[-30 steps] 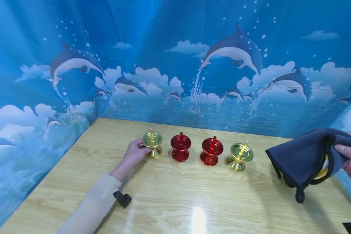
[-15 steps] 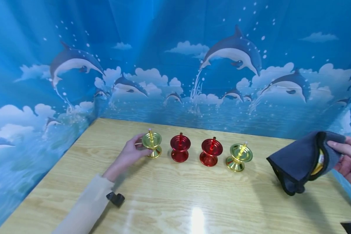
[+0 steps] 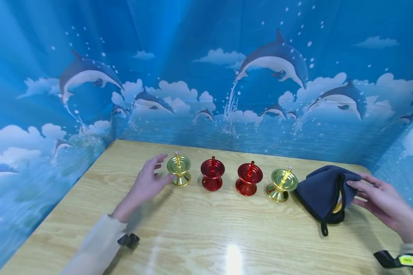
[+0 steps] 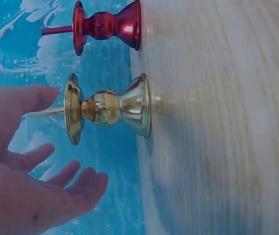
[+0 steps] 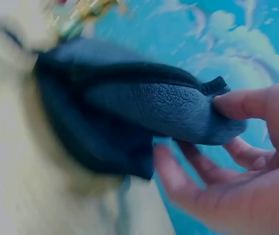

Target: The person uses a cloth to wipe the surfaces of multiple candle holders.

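In the head view my left hand [image 3: 146, 185] is spread beside a gold candle holder [image 3: 181, 178], with the thumb tip close to its stem. The left wrist view shows the same gold candle holder [image 4: 107, 108] upright, and the fingers curled round nothing. At the right, my right hand [image 3: 387, 204] pinches the edge of a dark blue-grey cloth pouch [image 3: 318, 193] with black trim and a small loop. Something yellow shows in its opening. Thumb and fingers hold the pouch [image 5: 164, 105] in the right wrist view, which is blurred.
In the row also stand a red candle holder [image 3: 212, 183], a second red candle holder [image 3: 246, 187] and another gold candle holder [image 3: 278, 193], close beside the pouch. They are on a wooden table [image 3: 192, 233]. A dolphin-print curtain [image 3: 179, 126] hangs behind.
My left hand has loosened from round the left gold candle holder and drawn back to the left. My right hand has carried the pouch leftward and lower, near the right gold candle holder.
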The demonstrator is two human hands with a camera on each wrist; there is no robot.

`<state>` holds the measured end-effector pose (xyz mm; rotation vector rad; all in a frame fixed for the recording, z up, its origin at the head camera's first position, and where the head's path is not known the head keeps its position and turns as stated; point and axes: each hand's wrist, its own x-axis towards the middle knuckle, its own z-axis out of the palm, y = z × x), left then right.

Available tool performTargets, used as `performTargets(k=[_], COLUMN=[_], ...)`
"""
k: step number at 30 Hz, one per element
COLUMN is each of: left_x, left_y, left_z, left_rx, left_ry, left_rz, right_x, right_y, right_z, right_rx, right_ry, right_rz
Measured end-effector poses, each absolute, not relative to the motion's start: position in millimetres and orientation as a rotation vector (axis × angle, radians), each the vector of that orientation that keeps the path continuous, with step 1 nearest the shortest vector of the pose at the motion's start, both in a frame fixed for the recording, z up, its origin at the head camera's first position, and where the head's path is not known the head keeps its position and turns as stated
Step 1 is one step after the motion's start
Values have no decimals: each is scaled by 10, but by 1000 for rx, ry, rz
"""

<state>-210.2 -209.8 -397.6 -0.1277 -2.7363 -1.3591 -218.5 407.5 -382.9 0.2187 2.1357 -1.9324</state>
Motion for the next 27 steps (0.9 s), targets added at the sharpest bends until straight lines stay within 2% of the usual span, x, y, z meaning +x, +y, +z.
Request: performTargets(k=[4, 6, 13, 21, 27], left_x=[-2018, -1983, -1931, -1862, -1801], left_y=[-2064, -2053, -2028, -2009, -2000], left_z=[-3957, -3946, -3941, -3927, -3905], left_rx=[-176, -179, -232, -261, -275], left_ry=[-2741, -2747, -2734, -2730, -2719], left_rz=[-1198, -1145, -1019, -951, -924], right_x=[-2244, -2262, -2256, -2085, -1968], right_y=[4080, 4060, 3966, 4069, 4036], right_z=[-3902, -3920, -3937, -3943, -3954], right_rx=[176, 164, 277, 461, 395], right_ry=[2403, 2419, 2272, 1955, 2378], right_rz=[-1418, -1312, -1434, -1941, -1364])
